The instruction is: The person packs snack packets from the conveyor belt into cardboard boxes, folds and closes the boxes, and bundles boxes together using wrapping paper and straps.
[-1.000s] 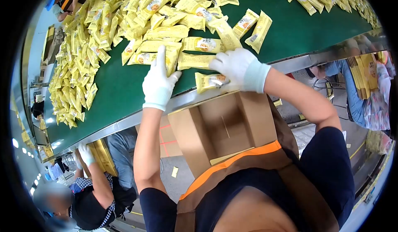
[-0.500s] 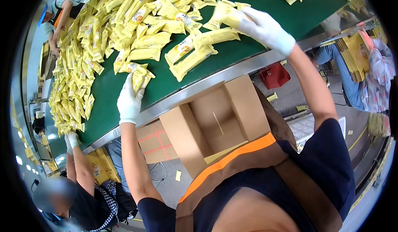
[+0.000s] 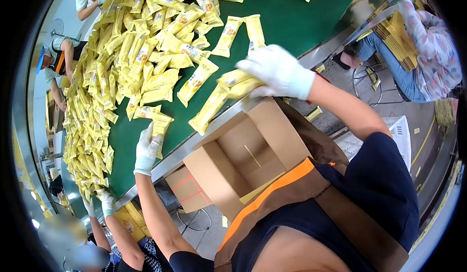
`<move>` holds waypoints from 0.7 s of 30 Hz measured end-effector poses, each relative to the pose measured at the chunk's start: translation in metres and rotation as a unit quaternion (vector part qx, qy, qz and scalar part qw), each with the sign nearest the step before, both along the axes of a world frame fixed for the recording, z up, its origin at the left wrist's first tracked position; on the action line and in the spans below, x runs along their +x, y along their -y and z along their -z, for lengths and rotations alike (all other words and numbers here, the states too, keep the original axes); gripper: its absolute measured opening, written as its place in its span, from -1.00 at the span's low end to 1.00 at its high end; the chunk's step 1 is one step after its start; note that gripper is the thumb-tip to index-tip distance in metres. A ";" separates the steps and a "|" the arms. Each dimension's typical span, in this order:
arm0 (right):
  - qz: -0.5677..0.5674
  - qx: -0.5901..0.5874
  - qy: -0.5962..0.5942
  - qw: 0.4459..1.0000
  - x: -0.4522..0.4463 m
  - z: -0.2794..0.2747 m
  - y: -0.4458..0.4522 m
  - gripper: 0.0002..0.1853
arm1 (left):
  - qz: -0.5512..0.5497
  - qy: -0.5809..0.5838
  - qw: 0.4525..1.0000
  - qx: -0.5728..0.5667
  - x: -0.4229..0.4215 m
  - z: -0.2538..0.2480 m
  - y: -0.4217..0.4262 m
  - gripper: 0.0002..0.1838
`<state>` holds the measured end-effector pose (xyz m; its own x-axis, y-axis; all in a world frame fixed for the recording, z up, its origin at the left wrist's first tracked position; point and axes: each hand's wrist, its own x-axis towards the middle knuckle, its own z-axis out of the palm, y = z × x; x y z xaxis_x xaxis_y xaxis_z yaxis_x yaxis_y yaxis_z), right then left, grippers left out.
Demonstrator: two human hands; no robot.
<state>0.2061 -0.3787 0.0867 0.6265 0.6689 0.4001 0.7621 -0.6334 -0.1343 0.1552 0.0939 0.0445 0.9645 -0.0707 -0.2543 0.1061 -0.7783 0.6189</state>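
Observation:
My right hand (image 3: pixel 282 72), in a white glove, is closed on yellow packets (image 3: pixel 239 83) above the near edge of the belt. Another long yellow packet (image 3: pixel 208 112) lies beside them, angled over the metal rim. Farther left, my gloved left hand (image 3: pixel 147 150) grips a yellow packet (image 3: pixel 162 127), with a second packet (image 3: pixel 146 111) touching its upper end. Below both hands stands an open cardboard box (image 3: pixel 248 145), its flaps spread and a thin light line across its inside. Two packets (image 3: pixel 227 36) lie on the belt beyond my right hand.
A large heap of yellow packets (image 3: pixel 141 43) covers the left of the green belt (image 3: pixel 296 24). Co-workers' gloved hands (image 3: pixel 107 201) reach in at lower left. A seated person (image 3: pixel 430 53) is at right, near flat cartons (image 3: pixel 396 41). A white crate (image 3: pixel 399 136) stands on the floor.
My right hand has come down and left toward the belt's near edge, still with packets in it. My left hand stays on its packet, slightly lower in view. The camera view has shifted.

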 end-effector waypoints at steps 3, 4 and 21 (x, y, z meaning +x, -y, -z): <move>0.104 -0.106 -0.119 0.982 -0.012 0.018 0.042 -0.42 | 0.079 0.097 0.969 0.215 -0.006 0.001 0.016 -0.35; 0.109 -0.086 -0.155 0.978 -0.009 0.020 0.053 -0.41 | 0.097 0.144 0.944 0.280 -0.011 0.001 0.025 -0.25; 0.289 0.095 -0.346 0.888 0.087 0.017 -0.014 0.02 | 0.267 0.066 0.957 0.091 0.018 -0.051 0.179 -0.35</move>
<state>0.2932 -0.3646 0.0699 0.9829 0.1174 -0.1421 0.0112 -0.8074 -0.5899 0.1736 -0.0852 0.0958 0.8281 -0.5279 -0.1884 -0.4059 -0.7966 0.4479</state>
